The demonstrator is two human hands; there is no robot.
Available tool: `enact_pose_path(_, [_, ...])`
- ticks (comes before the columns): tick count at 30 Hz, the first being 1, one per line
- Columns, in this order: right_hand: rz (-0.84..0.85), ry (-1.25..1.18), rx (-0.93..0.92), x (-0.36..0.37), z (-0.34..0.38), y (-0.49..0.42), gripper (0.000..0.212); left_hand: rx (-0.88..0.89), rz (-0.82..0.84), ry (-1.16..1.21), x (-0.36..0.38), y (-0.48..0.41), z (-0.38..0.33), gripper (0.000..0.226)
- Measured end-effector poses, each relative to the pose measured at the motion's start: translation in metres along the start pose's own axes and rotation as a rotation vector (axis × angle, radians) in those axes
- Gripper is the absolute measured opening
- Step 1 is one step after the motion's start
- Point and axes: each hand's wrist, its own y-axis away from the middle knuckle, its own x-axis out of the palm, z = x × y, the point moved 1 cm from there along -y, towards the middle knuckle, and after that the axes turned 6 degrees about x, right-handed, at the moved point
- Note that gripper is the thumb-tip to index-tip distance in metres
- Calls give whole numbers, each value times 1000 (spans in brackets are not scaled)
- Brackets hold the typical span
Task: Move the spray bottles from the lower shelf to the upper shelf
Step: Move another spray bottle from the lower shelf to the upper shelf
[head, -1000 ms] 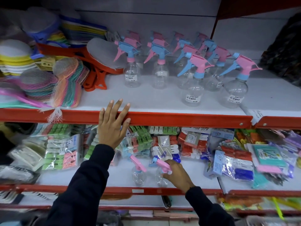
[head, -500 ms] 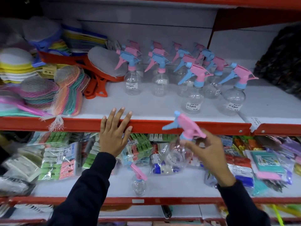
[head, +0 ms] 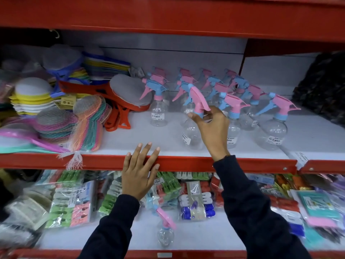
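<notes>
My right hand (head: pixel 212 128) pinches the neck of a clear spray bottle (head: pixel 192 133) with a pink and blue trigger head, at the front of the upper shelf (head: pixel 186 162). The bottle leans a little to the left, its base on or just above the white shelf board. Several more clear spray bottles (head: pixel 272 131) with pink and blue heads stand in rows behind and to the right. One spray bottle (head: pixel 165 232) stands on the lower shelf (head: pixel 112 238). My left hand (head: pixel 139 174) lies flat, fingers spread, on the upper shelf's red front edge.
Mesh scrubbers and sponges (head: pixel 56 124) and orange-handled brushes (head: pixel 119 109) fill the upper shelf's left side. Packs of clothes pegs (head: pixel 74 202) and other bagged goods (head: pixel 317 208) crowd the lower shelf. A red shelf (head: pixel 168 14) hangs overhead. Something dark (head: pixel 323 86) sits at the far right.
My right hand took a spray bottle off the lower shelf and carried it up onto the upper shelf. My left hand stayed on the red shelf edge.
</notes>
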Motion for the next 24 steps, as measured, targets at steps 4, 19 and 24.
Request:
enact_pose_path(4, [-68, 52, -9, 20, -11, -1, 37, 22, -12, -18, 2, 1, 1, 45])
enact_pose_path(19, [-57, 88, 14, 20, -19, -2, 27, 38, -20, -47, 4, 1, 3, 46])
enact_pose_path(24, [-118, 13, 4, 3, -10, 37, 37, 30, 18, -1, -1, 2, 4, 45])
